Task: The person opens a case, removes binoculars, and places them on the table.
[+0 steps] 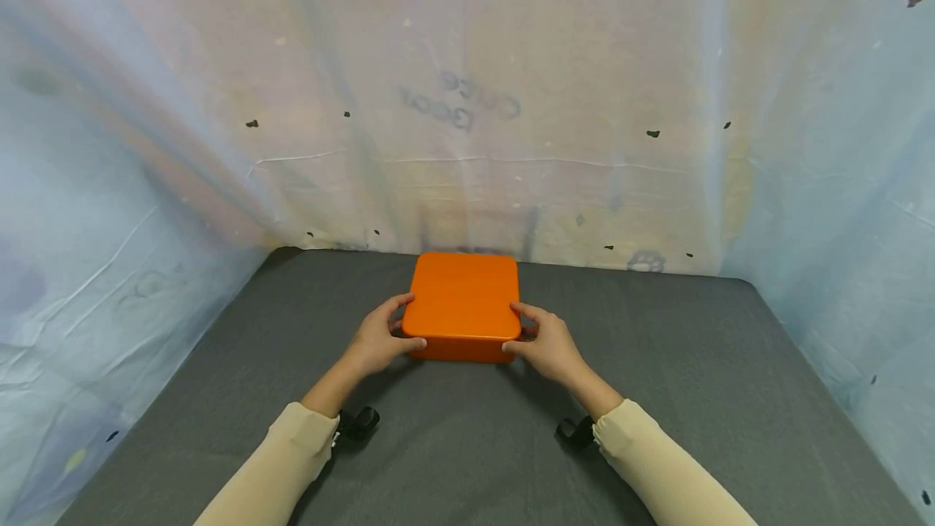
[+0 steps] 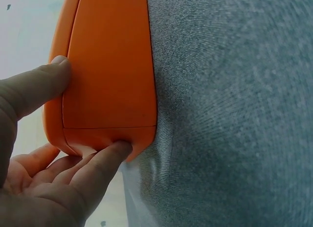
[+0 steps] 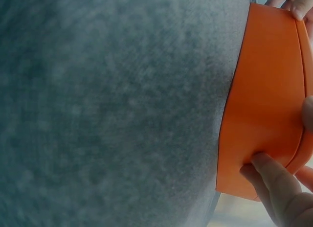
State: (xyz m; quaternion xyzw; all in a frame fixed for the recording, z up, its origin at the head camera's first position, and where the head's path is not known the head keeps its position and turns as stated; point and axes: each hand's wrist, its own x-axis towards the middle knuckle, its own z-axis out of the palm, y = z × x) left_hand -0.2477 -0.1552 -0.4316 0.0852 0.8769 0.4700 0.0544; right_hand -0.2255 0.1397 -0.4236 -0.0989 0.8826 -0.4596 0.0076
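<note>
An orange box (image 1: 462,299) with rounded corners and a smooth lid sits on the grey cloth-covered table, near its far edge. My left hand (image 1: 375,342) grips its left side, thumb at the near left corner and fingers along the side wall. On the opposite side my right hand (image 1: 553,345) holds it the same way. In the left wrist view a thin seam runs between the lid and the body of the box (image 2: 107,65), and the left thumb (image 2: 46,82) lies over the lid's edge. The right wrist view has right-hand fingers (image 3: 276,180) pressing the box's side wall.
The grey table (image 1: 657,396) spreads out on both sides of the box and in front of it. Behind it hangs a pale patterned curtain (image 1: 584,63), which also encloses the left and right sides. A black strap device (image 1: 359,423) is on the left wrist, another (image 1: 575,432) on the right.
</note>
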